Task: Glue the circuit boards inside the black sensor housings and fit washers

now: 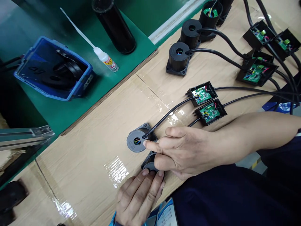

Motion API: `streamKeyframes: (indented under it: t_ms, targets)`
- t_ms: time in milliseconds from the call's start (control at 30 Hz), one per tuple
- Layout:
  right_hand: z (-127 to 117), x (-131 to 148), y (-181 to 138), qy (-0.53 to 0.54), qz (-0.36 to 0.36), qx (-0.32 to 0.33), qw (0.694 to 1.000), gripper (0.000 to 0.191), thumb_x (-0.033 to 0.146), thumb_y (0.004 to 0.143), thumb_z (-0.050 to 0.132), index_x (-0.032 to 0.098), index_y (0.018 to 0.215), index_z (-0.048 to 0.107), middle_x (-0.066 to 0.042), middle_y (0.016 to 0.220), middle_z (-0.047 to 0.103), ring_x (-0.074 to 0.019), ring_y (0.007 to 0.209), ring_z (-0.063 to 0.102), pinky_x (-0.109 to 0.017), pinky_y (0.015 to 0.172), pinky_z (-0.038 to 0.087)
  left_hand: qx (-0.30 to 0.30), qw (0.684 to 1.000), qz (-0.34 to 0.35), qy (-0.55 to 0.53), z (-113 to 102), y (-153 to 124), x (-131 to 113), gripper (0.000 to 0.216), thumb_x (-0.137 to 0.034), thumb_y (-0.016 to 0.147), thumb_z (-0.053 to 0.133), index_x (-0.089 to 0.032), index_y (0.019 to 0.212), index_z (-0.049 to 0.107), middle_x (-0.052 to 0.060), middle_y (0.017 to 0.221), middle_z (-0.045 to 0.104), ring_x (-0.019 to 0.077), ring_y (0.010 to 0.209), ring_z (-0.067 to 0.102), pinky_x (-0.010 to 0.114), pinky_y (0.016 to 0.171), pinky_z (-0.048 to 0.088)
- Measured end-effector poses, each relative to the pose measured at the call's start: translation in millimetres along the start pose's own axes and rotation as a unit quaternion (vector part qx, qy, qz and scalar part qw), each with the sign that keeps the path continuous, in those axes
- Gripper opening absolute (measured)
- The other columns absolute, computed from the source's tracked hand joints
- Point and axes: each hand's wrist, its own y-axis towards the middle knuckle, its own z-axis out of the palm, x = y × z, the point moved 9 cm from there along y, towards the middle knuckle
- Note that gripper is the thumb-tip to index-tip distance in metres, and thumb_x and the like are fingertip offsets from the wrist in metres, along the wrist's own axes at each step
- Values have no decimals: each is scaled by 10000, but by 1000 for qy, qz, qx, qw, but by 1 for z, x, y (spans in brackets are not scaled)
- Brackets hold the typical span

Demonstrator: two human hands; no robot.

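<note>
A black round housing (138,139) with a grey top face and coloured wires in its centre hole stands on the cardboard sheet (94,150). My right hand (185,150) reaches across from the right, its forefinger pressing the rim of that housing while the other fingers curl over a second black housing (149,162). My left hand (138,196) comes up from the bottom edge, fingers laid together against the near side of the second housing. A black cable (169,113) runs from the first housing to an open black box with a green circuit board (201,93).
A second board box (210,112) lies beside the first, more boxes (256,72) and capped housings (178,58) at the back right. A blue bin of black parts (54,70), a glue bottle (105,59) and a black cylinder (115,26) sit on the green mat.
</note>
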Motion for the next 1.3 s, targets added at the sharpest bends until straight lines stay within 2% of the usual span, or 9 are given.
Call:
streamKeyframes:
  t_ms: [100,200,300,467,700,833,967,1167,1300]
  targets:
    - [0,-2,0,11,9,-3,1000,260,234,1018,374,149,1142,585,-148,1386,628,-223,1083,513,-370,940,358,10,1000,-12,13,-2,7,2,253,-160,878,739,-205,1127,753,67,942,716,178,850,665,310,756,502]
    - [0,-2,1,19,0,-9,1000,296,200,1024,337,160,1143,606,-120,1275,686,-220,1106,517,-366,930,368,49,998,-16,43,-3,13,0,328,-133,872,755,-164,1198,733,127,1117,723,215,947,656,349,787,464]
    - [1,-2,2,15,-6,-12,1000,275,208,1032,351,168,1113,610,-110,1158,712,-222,1056,534,-362,897,378,88,995,-3,56,-4,14,-4,381,-111,875,760,-129,1252,707,131,1134,745,216,1011,651,340,784,447]
    - [1,-2,2,-1,-2,-14,1000,260,170,1009,343,177,1049,600,-118,1177,689,-211,1006,525,-343,916,371,61,998,-22,5,-10,14,-1,375,-22,823,787,-111,1180,714,82,1004,777,178,993,661,317,788,481]
    - [0,-1,1,-12,-3,-37,999,206,148,974,362,187,1024,557,-92,981,683,-221,956,502,-342,889,365,-10,997,-74,-12,-15,14,7,307,-39,705,883,-98,946,703,86,977,698,157,854,638,332,744,493]
    - [1,-1,2,10,-4,-36,999,183,164,972,392,177,1060,552,-87,960,663,-220,994,523,-339,885,366,8,997,-79,-2,-8,12,11,278,-95,735,872,-91,955,703,115,1007,671,169,839,599,334,725,474]
    - [1,-2,2,12,-3,-34,999,200,150,974,384,186,1060,561,-77,963,670,-215,982,520,-336,877,364,17,995,-103,-5,-2,7,17,232,-152,783,846,-111,936,677,151,1096,648,213,946,624,360,804,491]
    - [1,-1,2,11,6,-47,999,214,146,1001,359,181,1057,563,-72,955,678,-204,1028,538,-335,912,356,28,989,-130,-69,6,1,21,175,-107,855,761,-127,958,621,152,1185,623,206,1023,611,359,879,515]
    - [0,0,1,6,9,-55,998,152,194,1005,428,174,1069,564,-87,967,684,-208,1070,536,-346,917,354,33,985,-145,-90,6,-2,22,160,-107,867,747,-118,962,618,157,1182,619,208,1064,616,350,900,521]
